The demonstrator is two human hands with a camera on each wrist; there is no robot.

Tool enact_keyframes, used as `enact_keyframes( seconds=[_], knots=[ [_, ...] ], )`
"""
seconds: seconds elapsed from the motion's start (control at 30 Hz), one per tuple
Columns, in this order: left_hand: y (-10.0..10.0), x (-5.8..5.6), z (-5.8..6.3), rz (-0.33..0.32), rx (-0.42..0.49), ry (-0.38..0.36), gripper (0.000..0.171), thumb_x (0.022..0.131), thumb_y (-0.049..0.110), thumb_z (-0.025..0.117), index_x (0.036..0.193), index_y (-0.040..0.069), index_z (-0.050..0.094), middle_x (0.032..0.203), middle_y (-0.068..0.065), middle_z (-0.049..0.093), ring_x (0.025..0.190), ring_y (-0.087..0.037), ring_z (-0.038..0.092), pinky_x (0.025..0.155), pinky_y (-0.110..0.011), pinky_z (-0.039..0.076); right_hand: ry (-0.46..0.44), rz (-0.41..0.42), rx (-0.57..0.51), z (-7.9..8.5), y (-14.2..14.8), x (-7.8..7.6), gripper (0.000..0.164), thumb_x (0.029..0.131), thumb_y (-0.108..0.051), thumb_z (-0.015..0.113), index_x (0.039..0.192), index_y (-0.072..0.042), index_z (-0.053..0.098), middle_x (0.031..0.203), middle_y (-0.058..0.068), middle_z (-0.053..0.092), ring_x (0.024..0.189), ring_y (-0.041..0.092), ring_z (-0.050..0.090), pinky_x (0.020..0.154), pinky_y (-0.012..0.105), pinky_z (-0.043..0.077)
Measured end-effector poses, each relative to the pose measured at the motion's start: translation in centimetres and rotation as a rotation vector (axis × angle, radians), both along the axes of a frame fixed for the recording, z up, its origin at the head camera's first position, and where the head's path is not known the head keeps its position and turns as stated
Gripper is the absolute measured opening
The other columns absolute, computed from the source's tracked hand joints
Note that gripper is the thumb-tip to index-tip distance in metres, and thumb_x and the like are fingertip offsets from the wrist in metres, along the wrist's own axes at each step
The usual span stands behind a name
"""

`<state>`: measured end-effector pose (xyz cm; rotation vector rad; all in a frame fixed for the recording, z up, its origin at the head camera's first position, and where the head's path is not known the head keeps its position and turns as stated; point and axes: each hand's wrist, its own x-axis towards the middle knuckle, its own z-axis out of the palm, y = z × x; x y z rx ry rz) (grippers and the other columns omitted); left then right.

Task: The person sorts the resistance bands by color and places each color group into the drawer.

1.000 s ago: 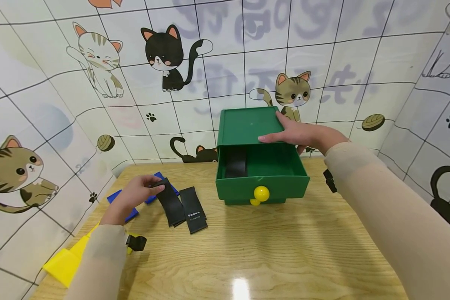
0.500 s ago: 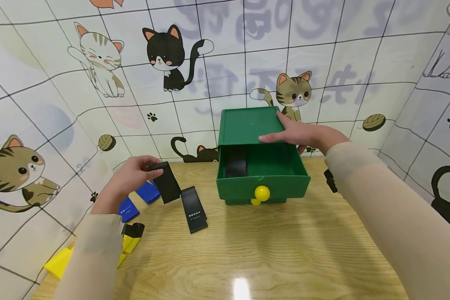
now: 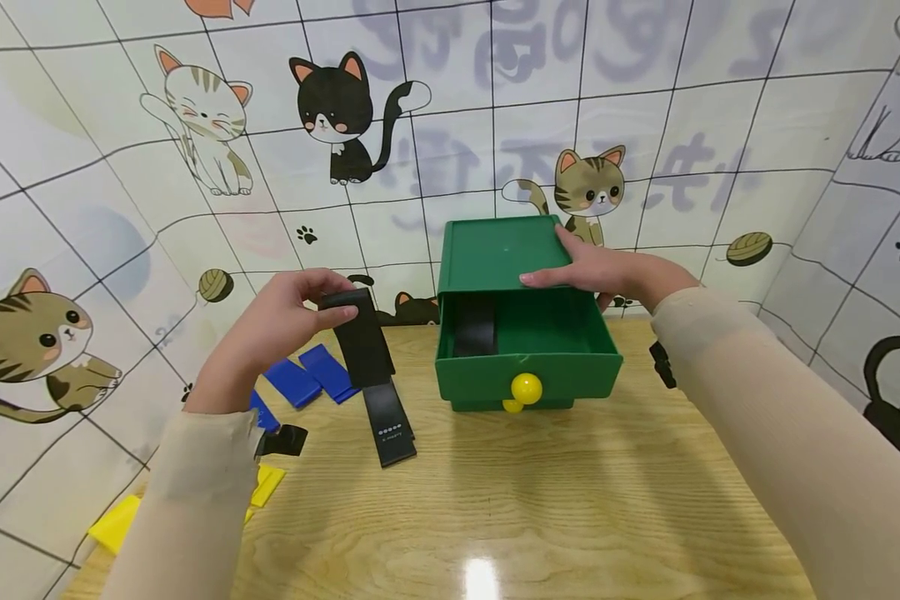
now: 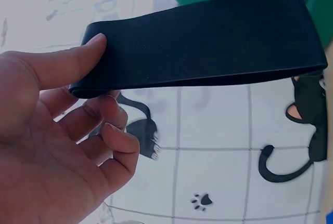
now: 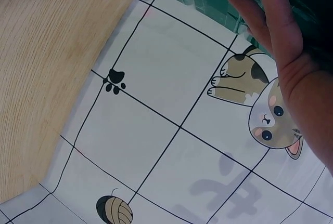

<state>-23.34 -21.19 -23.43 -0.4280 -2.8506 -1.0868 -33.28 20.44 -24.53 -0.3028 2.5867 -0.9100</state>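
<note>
Black folded band [image 3: 362,340], held by one end in the person's left hand [image 3: 281,321]; the thumb presses a broad face near the fold and fingertips meet the underside, so the pinch is narrow, no wider than the folded layers, while the lower fingers curl loosely and clear of it (the left wrist view shows this best); the band slants down in the air, left of the green drawer box [image 3: 501,257]; its lower end overlaps, from the head view, a second black band [image 3: 392,427] lying on the wooden table [image 3: 457,508], and I cannot tell whether the two touch. The right hand [image 3: 588,260] lies spread on the box, thumb on the top near its front edge, one finger along the right edge, others partly hidden down the side; the drawer [image 3: 480,382] stands pulled out, with a yellow knob [image 3: 527,388] in front and a black strip [image 3: 476,329] inside, toward the left; blue bands [image 3: 292,383] lie left of the held band; yellow bands [image 3: 116,523] lie nearer the person, partly behind the left sleeve [image 3: 195,492].
</note>
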Motion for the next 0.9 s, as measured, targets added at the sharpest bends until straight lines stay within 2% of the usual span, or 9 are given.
enact_keyframes(
  seconds=[0.23, 0.43, 0.63, 0.8, 0.9],
  knots=[
    [1.6, 1.6, 2.3, 0.004, 0.026, 0.046, 0.027, 0.102, 0.026, 0.074, 0.128, 0.015, 0.072, 0.114, -0.009, 0.070, 0.108, -0.025, 0.061, 0.089, -0.039, 0.050, 0.004, -0.004, -0.009, 0.0, 0.1, 0.1, 0.127, 0.092, -0.074, 0.064, 0.163, -0.033, -0.033, 0.177, 0.027, -0.001, 0.153, 0.054, 0.035, 0.099, 0.066, 0.056],
    [2.3, 3.4, 4.3, 0.009, 0.037, 0.100, 0.026, 0.102, 0.027, 0.075, 0.125, 0.016, 0.073, 0.115, -0.007, 0.071, 0.104, -0.023, 0.063, 0.089, -0.036, 0.052, -0.001, -0.002, -0.018, -0.1, 0.1, 0.0, 0.128, 0.093, -0.074, 0.064, 0.163, -0.032, -0.034, 0.178, 0.026, -0.004, 0.154, 0.054, 0.031, 0.100, 0.068, 0.055],
    [3.4, 5.2, 6.2, -0.008, 0.096, 0.124, 0.027, 0.100, 0.027, 0.076, 0.125, 0.016, 0.074, 0.116, -0.005, 0.071, 0.096, -0.023, 0.070, 0.090, -0.035, 0.051, 0.001, -0.006, -0.010, 0.0, 0.0, 0.1, 0.128, 0.092, -0.075, 0.064, 0.163, -0.032, -0.033, 0.177, 0.027, -0.004, 0.155, 0.055, 0.030, 0.100, 0.069, 0.054],
    [4.9, 6.5, 7.5, -0.062, 0.126, 0.142, 0.025, 0.100, 0.026, 0.077, 0.123, 0.017, 0.075, 0.114, -0.004, 0.071, 0.094, -0.020, 0.073, 0.088, -0.033, 0.052, 0.001, -0.005, -0.010, 0.0, 0.0, 0.2, 0.128, 0.092, -0.075, 0.064, 0.163, -0.032, -0.033, 0.177, 0.027, -0.004, 0.156, 0.055, 0.029, 0.101, 0.069, 0.054],
    [6.1, 6.9, 8.0, -0.108, 0.137, 0.150, 0.022, 0.100, 0.023, 0.077, 0.121, 0.016, 0.077, 0.111, -0.005, 0.072, 0.092, -0.022, 0.073, 0.086, -0.034, 0.053, 0.001, -0.005, -0.009, 0.0, 0.0, 0.2, 0.129, 0.092, -0.075, 0.064, 0.163, -0.032, -0.033, 0.177, 0.027, -0.005, 0.156, 0.055, 0.028, 0.101, 0.069, 0.054]
  ],
)
